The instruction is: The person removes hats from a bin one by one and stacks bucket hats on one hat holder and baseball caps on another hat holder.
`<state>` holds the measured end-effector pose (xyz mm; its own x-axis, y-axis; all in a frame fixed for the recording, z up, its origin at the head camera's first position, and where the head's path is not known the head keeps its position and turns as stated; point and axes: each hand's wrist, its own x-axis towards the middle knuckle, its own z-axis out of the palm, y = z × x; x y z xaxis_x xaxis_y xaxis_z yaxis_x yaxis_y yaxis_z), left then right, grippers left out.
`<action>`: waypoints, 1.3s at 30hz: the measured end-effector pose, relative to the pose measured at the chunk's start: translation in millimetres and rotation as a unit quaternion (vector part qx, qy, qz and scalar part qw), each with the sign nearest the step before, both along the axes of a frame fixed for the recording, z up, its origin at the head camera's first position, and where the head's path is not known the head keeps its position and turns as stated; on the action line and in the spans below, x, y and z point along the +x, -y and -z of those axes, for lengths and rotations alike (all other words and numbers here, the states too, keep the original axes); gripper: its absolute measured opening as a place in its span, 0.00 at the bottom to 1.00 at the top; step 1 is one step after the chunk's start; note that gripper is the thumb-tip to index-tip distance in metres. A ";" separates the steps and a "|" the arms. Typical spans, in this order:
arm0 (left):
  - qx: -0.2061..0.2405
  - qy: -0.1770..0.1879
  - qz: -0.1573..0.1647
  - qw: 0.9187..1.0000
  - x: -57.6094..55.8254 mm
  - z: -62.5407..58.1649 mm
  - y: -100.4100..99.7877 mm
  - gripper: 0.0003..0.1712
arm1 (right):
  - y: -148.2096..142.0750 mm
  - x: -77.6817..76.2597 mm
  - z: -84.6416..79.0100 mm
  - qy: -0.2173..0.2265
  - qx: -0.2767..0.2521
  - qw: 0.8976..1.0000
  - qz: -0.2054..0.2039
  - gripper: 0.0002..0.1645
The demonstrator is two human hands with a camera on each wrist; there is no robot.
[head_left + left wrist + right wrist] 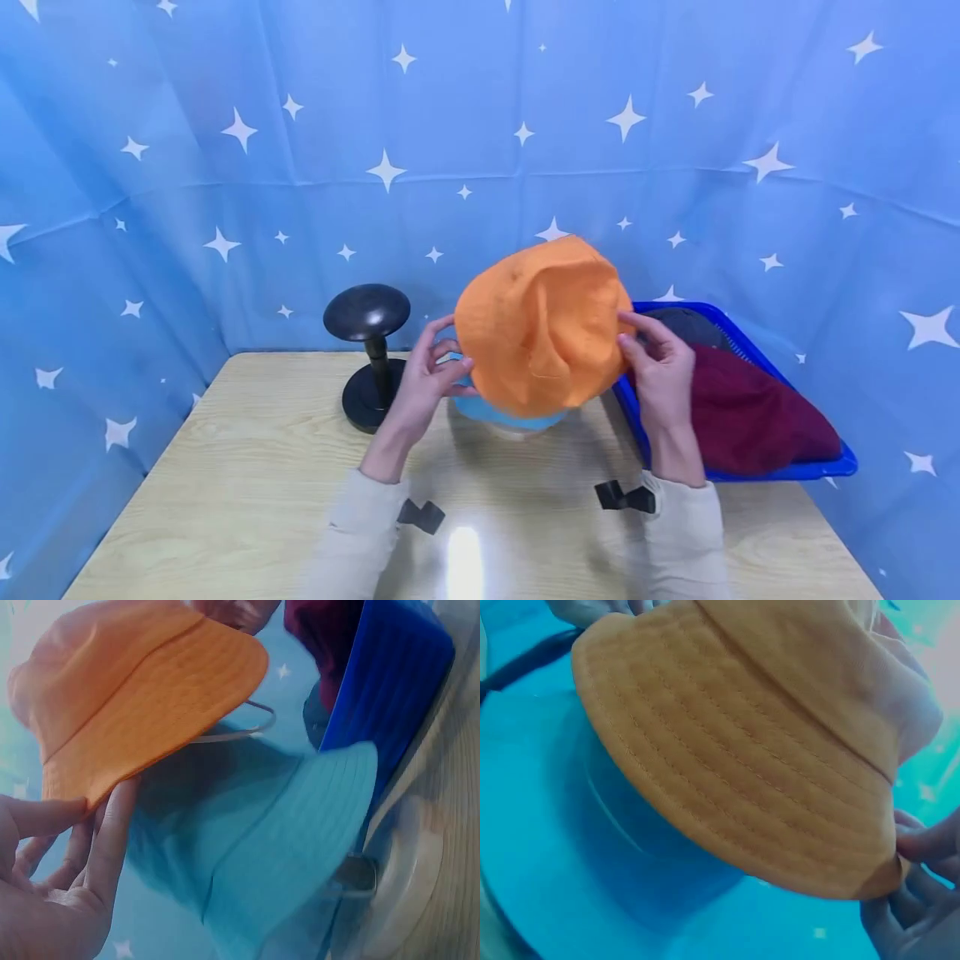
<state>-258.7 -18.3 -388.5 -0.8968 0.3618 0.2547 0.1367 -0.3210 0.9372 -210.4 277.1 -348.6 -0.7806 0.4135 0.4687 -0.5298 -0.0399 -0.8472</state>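
Both hands hold up an orange bucket hat (540,333) by opposite sides of its brim, its crown creased in the middle. The left hand (423,387) pinches the left brim edge between thumb and fingers, as the left wrist view also shows. On the other side, the right hand (663,367) pinches the right brim edge. Beneath it, a light blue bucket hat (255,825) sits on a stand with a pale, see-through base (412,870). The orange hat covers most of this blue hat in the head view.
A black hat stand (367,312) with a rounded top and round base is left of the hats. To the right, a blue basket (810,471) holds a maroon cloth item (750,417) and a dark grey one (686,325). A starry blue curtain (450,100) hangs behind the wooden table (262,483).
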 end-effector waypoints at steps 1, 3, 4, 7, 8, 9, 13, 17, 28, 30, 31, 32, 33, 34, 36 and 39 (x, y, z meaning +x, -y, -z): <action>0.002 0.005 0.000 1.000 -3.0 2.6 4.2 0.35 | 2.3 -2.1 3.5 0.007 0.001 1.000 -0.025 0.17; 0.010 0.021 -0.003 1.000 -8.1 7.7 10.2 0.35 | 5.4 -5.8 10.2 0.021 0.008 0.997 -0.076 0.23; 0.017 0.030 -0.003 0.999 -10.7 10.4 11.6 0.35 | 6.0 -7.5 13.3 0.025 0.011 0.995 -0.099 0.26; 0.047 0.064 0.003 0.997 -17.9 17.7 11.6 0.35 | 5.8 -12.9 21.2 0.038 -0.002 0.987 -0.154 0.33; 0.058 0.074 0.007 0.996 -20.1 19.8 10.4 0.35 | 5.7 -15.2 23.4 0.042 -0.014 0.986 -0.163 0.35; 0.068 0.084 0.012 0.994 -22.2 21.8 8.9 0.36 | 5.5 -17.4 25.4 0.048 -0.027 0.984 -0.167 0.36; 0.102 0.110 0.023 0.988 -28.1 29.2 4.1 0.36 | 8.1 -26.7 32.9 0.073 -0.070 0.980 -0.170 0.38; 0.118 0.125 0.021 0.985 -29.8 34.3 2.6 0.36 | 12.7 -32.2 39.6 0.099 -0.091 0.974 -0.182 0.39; 0.161 0.129 0.036 0.978 -29.6 35.5 -0.6 0.48 | 10.1 -37.4 45.8 0.113 -0.137 0.968 -0.177 0.38; 0.158 0.121 0.041 0.979 -29.7 34.6 -1.2 0.46 | 9.5 -38.1 47.8 0.125 -0.145 0.966 -0.176 0.38; 0.158 0.120 0.044 0.979 -29.7 34.3 -1.6 0.45 | 9.7 -38.3 49.1 0.130 -0.148 0.964 -0.176 0.38; 0.157 0.120 0.045 0.979 -29.6 34.1 -1.9 0.45 | 10.2 -38.5 50.5 0.135 -0.151 0.963 -0.175 0.38; 0.158 0.121 0.046 0.979 -29.4 34.2 -2.2 0.45 | 11.0 -38.5 52.3 0.140 -0.154 0.962 -0.175 0.37; 0.160 0.123 0.047 0.978 -29.4 34.5 -2.5 0.44 | 11.7 -38.4 54.0 0.143 -0.157 0.961 -0.176 0.37; 0.160 0.122 0.048 0.978 -29.3 35.5 -3.4 0.44 | 12.9 -38.0 58.0 0.144 -0.162 0.960 -0.178 0.36; 0.161 0.119 0.044 0.979 -28.9 38.4 -4.8 0.43 | 12.7 -36.0 64.3 0.148 -0.172 0.957 -0.181 0.35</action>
<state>-287.7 -13.5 -426.9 -0.9136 0.3758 0.1551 -0.1152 -0.6050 0.7878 -246.5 264.4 -412.9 -0.9795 0.1804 0.0892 -0.1667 -0.4793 -0.8617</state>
